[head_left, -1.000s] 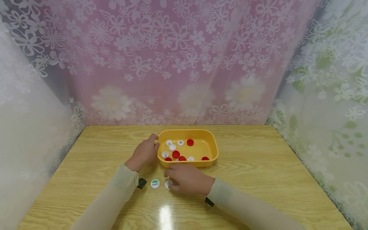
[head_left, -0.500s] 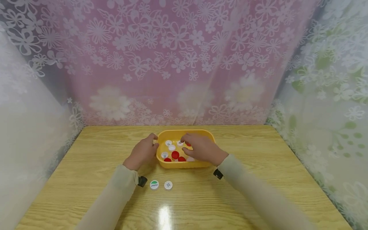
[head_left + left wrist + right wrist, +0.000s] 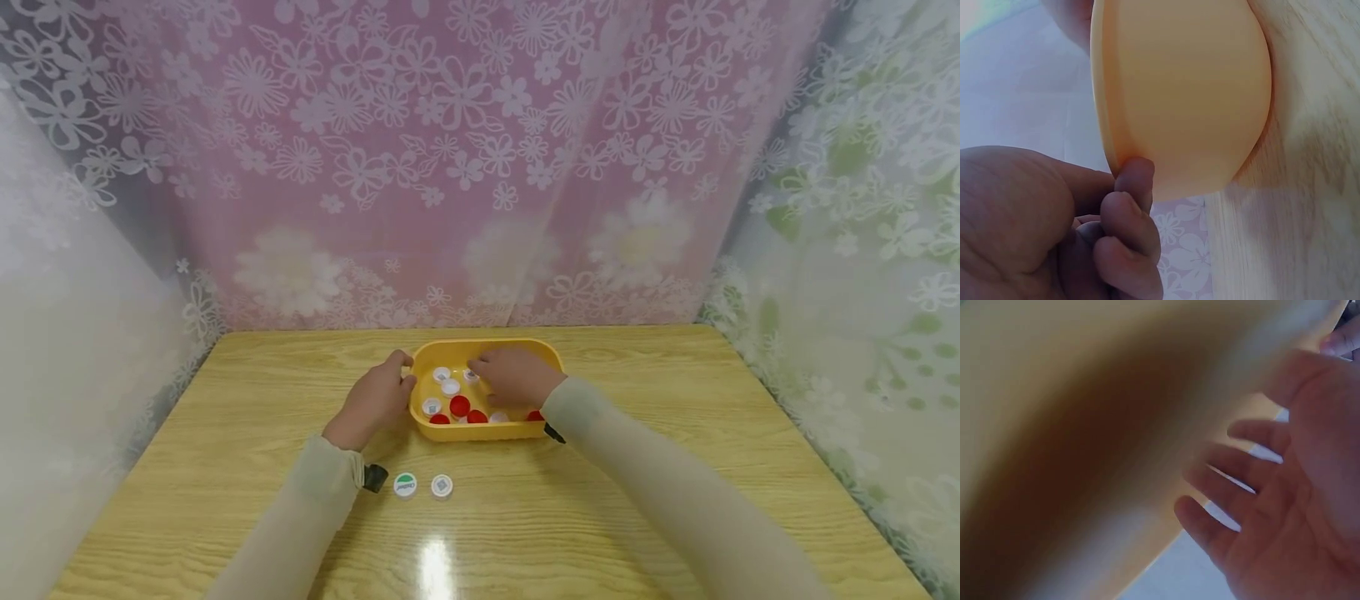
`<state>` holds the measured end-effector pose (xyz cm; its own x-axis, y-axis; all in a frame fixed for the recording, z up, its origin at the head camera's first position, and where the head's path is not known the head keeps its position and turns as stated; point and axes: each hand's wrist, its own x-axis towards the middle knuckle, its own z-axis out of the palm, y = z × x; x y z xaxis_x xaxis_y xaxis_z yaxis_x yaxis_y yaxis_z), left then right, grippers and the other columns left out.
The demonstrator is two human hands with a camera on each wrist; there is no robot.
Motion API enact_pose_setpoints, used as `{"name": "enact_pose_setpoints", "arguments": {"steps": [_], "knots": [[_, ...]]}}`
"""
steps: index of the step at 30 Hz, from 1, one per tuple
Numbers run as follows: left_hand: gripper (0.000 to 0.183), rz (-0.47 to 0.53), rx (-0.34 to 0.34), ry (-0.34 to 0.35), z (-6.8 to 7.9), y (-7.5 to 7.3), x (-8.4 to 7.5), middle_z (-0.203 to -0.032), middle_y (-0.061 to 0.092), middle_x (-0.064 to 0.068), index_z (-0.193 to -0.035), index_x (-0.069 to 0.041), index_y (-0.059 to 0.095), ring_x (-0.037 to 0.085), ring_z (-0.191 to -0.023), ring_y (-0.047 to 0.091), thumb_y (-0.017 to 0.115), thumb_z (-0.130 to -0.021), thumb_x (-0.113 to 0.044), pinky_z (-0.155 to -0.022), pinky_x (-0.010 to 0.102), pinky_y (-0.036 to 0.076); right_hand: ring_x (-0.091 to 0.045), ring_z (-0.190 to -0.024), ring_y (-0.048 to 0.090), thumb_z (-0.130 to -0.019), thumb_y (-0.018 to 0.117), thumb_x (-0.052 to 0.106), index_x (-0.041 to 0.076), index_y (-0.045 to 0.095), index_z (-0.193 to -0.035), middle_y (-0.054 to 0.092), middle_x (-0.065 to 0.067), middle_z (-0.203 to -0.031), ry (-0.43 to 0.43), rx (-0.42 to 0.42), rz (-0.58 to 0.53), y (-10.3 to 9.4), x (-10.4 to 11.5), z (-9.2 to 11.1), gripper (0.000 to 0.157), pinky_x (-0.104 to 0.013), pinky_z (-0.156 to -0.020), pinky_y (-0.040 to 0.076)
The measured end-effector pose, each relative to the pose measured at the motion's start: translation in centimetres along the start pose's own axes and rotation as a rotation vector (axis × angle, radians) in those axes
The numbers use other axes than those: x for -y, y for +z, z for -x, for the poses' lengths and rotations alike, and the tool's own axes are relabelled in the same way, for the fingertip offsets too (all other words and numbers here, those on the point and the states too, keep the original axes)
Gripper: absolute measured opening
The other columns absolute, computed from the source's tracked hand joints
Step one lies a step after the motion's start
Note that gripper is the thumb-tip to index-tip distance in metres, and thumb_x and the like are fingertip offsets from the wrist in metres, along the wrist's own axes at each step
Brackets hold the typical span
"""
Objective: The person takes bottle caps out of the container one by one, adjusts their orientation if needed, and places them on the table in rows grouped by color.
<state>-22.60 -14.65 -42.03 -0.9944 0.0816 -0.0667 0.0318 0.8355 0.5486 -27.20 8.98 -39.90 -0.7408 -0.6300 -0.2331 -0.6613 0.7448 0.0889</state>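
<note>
A yellow plastic tub (image 3: pixel 442 431) stands on the table, holding several red and white bottle caps. My left hand (image 3: pixel 369 402) pinches the tub's left rim; in the left wrist view its curled fingertips (image 3: pixel 1138 172) rest against the outer wall. Over the tub's inside hovers my right hand (image 3: pixel 519 379), its fingertips near a white cap (image 3: pixel 470 375). In the right wrist view the right hand (image 3: pixel 1285 506) has spread, relaxed fingers, with no cap visible between them. A white cap with a green print (image 3: pixel 405 485) and another white cap (image 3: pixel 442 486) lie in front of the tub.
The wooden table (image 3: pixel 675 450) has light glare near its front. A pink flowered curtain (image 3: pixel 480 208) hangs behind it, and pale flowered sheets (image 3: pixel 862 292) flank both sides. Red caps (image 3: pixel 460 406) gather at the tub's front left.
My right hand has let go of the white cap on the table and moved up into the tub, then slightly left and lower. My left hand has stayed at the rim.
</note>
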Motion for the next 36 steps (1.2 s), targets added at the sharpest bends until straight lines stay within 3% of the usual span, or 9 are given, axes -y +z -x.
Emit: {"name": "enact_pose_setpoints", "arguments": {"steps": [6, 13, 17, 19, 21, 23, 27, 32, 36], "knots": [[0.036, -0.005, -0.004, 0.018, 0.0, 0.4, -0.2, -0.116, 0.071, 0.014, -0.140, -0.005, 0.051, 0.021, -0.088, 0.066, 0.054, -0.109, -0.023, -0.080, 0.040, 0.055, -0.029, -0.146, 0.043, -0.098, 0.071, 0.034, 0.018, 0.047, -0.157, 0.046, -0.007, -0.159, -0.005, 0.076, -0.020, 0.5, 0.3, 0.1, 0.066, -0.043, -0.120, 0.034], [0.036, -0.006, -0.007, 0.003, -0.1, 0.4, -0.2, -0.117, 0.071, 0.014, -0.140, -0.005, 0.051, 0.022, -0.089, 0.065, 0.054, -0.109, -0.023, -0.082, 0.041, 0.056, -0.026, -0.150, 0.037, -0.099, 0.070, 0.040, 0.016, 0.049, -0.156, 0.038, -0.005, -0.164, 0.046, 0.129, -0.078, 1.0, 0.5, 0.0, 0.065, -0.042, -0.120, 0.033], [0.037, 0.003, 0.000, -0.003, -0.2, 0.5, -0.2, -0.119, 0.070, 0.014, -0.140, -0.005, 0.050, 0.022, -0.091, 0.065, 0.053, -0.109, -0.024, -0.085, 0.042, 0.056, -0.026, -0.153, 0.034, -0.099, 0.071, 0.038, 0.014, 0.048, -0.155, 0.035, -0.006, -0.167, 0.059, 0.126, -0.103, 1.3, 0.4, 0.0, 0.066, -0.042, -0.121, 0.031], [0.037, 0.003, -0.002, -0.005, -0.1, 0.5, -0.1, -0.119, 0.070, 0.014, -0.140, -0.005, 0.050, 0.022, -0.091, 0.065, 0.053, -0.109, -0.024, -0.085, 0.042, 0.056, -0.027, -0.150, 0.039, -0.098, 0.073, 0.035, 0.012, 0.053, -0.150, 0.039, -0.007, -0.164, 0.050, 0.100, -0.120, 1.4, 0.3, 0.0, 0.061, -0.041, -0.120, 0.033], [0.037, 0.000, -0.006, -0.003, 0.0, 0.5, -0.1, -0.119, 0.070, 0.014, -0.140, -0.005, 0.050, 0.022, -0.091, 0.065, 0.053, -0.109, -0.023, -0.085, 0.042, 0.055, -0.025, -0.140, 0.050, -0.098, 0.074, 0.030, 0.012, 0.058, -0.140, 0.048, -0.007, -0.156, 0.035, 0.065, -0.121, 1.6, 0.1, -0.1, 0.049, -0.039, -0.117, 0.039], [0.036, -0.002, -0.010, 0.002, 0.0, 0.5, -0.1, -0.118, 0.070, 0.015, -0.140, -0.004, 0.050, 0.022, -0.091, 0.065, 0.053, -0.109, -0.023, -0.085, 0.042, 0.055, -0.022, -0.120, 0.060, -0.098, 0.073, 0.025, 0.013, 0.063, -0.126, 0.060, -0.004, -0.137, 0.021, 0.021, -0.120, 2.0, -0.2, -0.2, 0.032, -0.034, -0.109, 0.047], [0.036, -0.004, -0.014, 0.010, 0.1, 0.4, 0.0, -0.118, 0.070, 0.014, -0.140, -0.004, 0.050, 0.022, -0.090, 0.065, 0.053, -0.109, -0.023, -0.083, 0.041, 0.055, -0.017, -0.088, 0.056, -0.101, 0.068, 0.018, 0.015, 0.062, -0.108, 0.059, 0.002, -0.101, 0.007, -0.052, -0.102, 2.5, -0.5, -0.3, 0.010, -0.029, -0.090, 0.052], [0.035, -0.008, -0.017, 0.010, 0.1, 0.3, 0.1, -0.118, 0.070, 0.014, -0.139, -0.005, 0.050, 0.022, -0.091, 0.066, 0.053, -0.109, -0.024, -0.081, 0.040, 0.055, -0.018, -0.082, 0.053, -0.102, 0.066, 0.016, 0.013, 0.063, -0.101, 0.058, 0.001, -0.094, -0.013, -0.100, -0.066, 2.8, -0.6, -0.4, 0.004, -0.030, -0.086, 0.051], [0.035, -0.013, -0.020, 0.007, 0.1, 0.2, 0.1, -0.116, 0.070, 0.014, -0.139, -0.005, 0.050, 0.022, -0.090, 0.065, 0.053, -0.109, -0.024, -0.081, 0.040, 0.055, -0.019, -0.075, 0.052, -0.102, 0.066, 0.019, 0.014, 0.065, -0.088, 0.059, 0.001, -0.085, -0.043, -0.132, -0.024, 2.9, -0.6, -0.4, 0.015, -0.034, -0.081, 0.050]]}}
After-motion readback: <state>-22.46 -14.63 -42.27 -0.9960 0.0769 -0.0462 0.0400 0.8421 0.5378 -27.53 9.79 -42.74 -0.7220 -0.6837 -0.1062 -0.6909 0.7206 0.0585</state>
